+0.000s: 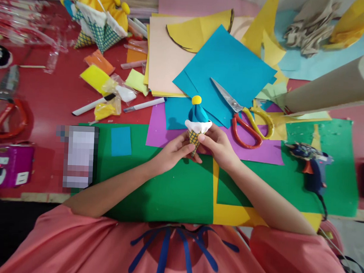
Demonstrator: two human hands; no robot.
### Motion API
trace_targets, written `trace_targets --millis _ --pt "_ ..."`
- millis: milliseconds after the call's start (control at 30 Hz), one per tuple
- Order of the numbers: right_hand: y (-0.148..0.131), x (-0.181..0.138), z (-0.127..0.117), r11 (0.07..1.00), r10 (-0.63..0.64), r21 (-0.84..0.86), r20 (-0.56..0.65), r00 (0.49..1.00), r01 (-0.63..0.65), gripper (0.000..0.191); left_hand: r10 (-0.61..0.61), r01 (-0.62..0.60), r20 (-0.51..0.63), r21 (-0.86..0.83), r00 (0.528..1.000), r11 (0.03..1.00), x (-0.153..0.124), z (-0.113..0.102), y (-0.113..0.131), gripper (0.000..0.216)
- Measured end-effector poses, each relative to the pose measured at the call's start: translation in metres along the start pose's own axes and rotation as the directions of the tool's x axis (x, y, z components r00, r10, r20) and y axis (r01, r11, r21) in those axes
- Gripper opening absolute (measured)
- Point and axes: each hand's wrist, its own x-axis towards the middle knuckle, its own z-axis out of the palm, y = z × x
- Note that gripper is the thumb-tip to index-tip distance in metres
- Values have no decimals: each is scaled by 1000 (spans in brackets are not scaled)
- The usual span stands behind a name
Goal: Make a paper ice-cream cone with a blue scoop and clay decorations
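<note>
Between both hands a small paper ice cream cone (194,134) is held upright above the green paper (155,191). It has a yellow cone with a dark grid, a white wavy rim, a blue top and a yellow ball at the tip. My left hand (178,152) grips the lower cone from the left, thumb near its point. On the right side, my right hand (215,143) pinches the cone just under the white rim. Beyond it lie blue sheets (224,62), and scissors (242,111) with red and yellow handles rest to the right.
A glue gun (313,162) lies at the right, near a large paper roll (335,87). Finished-looking cones (104,24) stand at back left. Markers (144,104), clay packets (95,78), a blue paper square (120,141), a blurred-out phone-like object (80,158) and a purple box (10,165) lie leftward.
</note>
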Motion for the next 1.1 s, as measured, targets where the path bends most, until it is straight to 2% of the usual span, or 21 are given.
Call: trace_targets --millis 200,333,500,600,733,967,1033,1100 --pt "1 -1 -5 999 14 -48 92 996 -10 36 0 1 80 -14 997 1000 -2 -1 -2 48" --pt "1 -1 -7 995 36 -99 103 994 -26 36 -11 16 103 -43 995 999 -1 -1 -3 41" --pt "3 0 -9 1000 -9 11 177 984 7 32 14 -4 86 -113 996 994 0 -1 -3 37" --pt "5 1 -9 999 -35 44 158 987 29 26 18 -10 76 -108 997 994 1 -2 -3 39" --pt "4 0 -4 996 -84 9 83 993 83 26 67 -66 15 -33 998 997 3 -5 -3 51" --pt "0 2 -4 988 -98 -110 126 987 112 46 155 -135 -110 171 982 976 3 -3 7 47" --pt "2 3 -7 985 -94 -133 112 989 109 46 243 -202 -172 222 955 954 3 -8 16 46" --pt "5 4 -9 990 -86 -106 107 990 98 41 370 -294 -270 282 889 913 -1 -22 31 40"
